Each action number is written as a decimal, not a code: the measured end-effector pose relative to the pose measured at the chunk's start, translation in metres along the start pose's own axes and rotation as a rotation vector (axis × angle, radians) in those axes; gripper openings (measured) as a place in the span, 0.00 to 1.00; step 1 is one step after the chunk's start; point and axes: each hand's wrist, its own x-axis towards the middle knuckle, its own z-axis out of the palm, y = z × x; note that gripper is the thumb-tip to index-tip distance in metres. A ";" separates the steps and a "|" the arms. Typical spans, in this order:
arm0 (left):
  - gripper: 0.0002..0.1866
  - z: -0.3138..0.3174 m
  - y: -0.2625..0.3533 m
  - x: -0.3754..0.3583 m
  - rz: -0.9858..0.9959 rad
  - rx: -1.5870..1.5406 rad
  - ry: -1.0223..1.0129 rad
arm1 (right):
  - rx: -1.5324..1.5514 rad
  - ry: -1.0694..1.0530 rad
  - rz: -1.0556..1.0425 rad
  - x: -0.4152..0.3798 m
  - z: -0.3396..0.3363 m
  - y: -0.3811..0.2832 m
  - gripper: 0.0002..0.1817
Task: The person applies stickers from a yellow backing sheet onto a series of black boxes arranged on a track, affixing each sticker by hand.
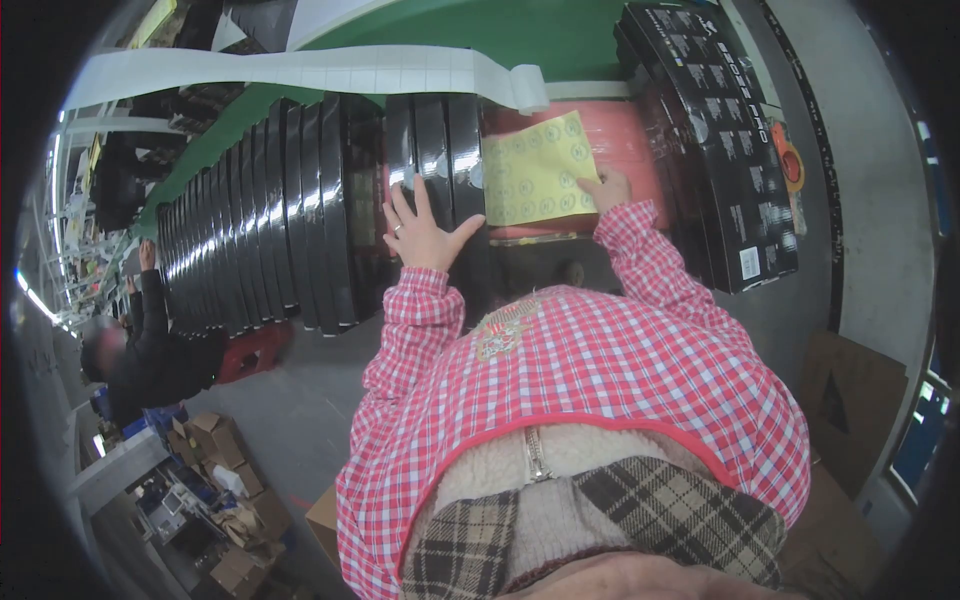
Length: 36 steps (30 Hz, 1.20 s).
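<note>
My right hand (608, 190) pinches the right edge of a yellow sticker sheet (540, 165) printed with rows of small round marks. The sheet lies over a red surface (625, 140), its left side beside upright black boxes (465, 140). On those boxes rests my left hand (425, 230), fingers spread, a ring on one finger. A long row of similar glossy black boxes (245, 220) stands to the left. On the right is a larger black printed box (720, 140).
A strip of white labels (300, 72) runs across the back to a roll (530, 88). An orange tape dispenser (790, 165) is beside the large box. At far left another person (150, 340) stands by the row. Cardboard boxes (225, 450) sit at lower left.
</note>
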 end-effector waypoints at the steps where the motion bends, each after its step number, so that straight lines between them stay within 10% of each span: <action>1: 0.53 0.000 -0.001 -0.002 0.002 -0.016 -0.008 | -0.001 0.018 -0.011 -0.003 -0.001 -0.001 0.15; 36: 0.60 -0.020 -0.028 -0.009 0.023 -0.168 -0.115 | -0.163 -0.040 -0.353 -0.046 0.024 -0.050 0.07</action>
